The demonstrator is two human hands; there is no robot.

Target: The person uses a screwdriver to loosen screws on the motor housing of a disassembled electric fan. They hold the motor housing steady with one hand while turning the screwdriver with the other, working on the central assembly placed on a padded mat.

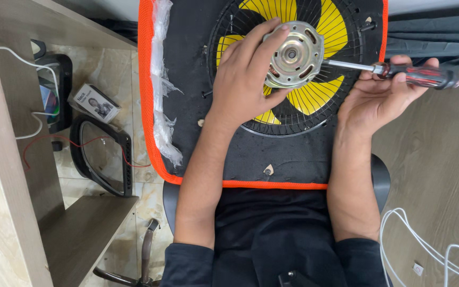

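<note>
Partly, the left hand (245, 79) hides the fan motor (293, 53); screwdriver (399, 72) tip unseen.

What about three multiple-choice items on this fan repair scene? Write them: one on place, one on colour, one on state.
1. The metal motor sits:
A. over the fan grille
B. on the floor
C. on the wooden shelf

2. The fan blades are:
A. blue
B. yellow
C. white

3. The screwdriver is:
A. lying loose
B. gripped, tip at the motor
C. stored away

A: left hand holds it above the grille.
B: yellow shows through the wires.
B: right hand holds its handle.
</note>
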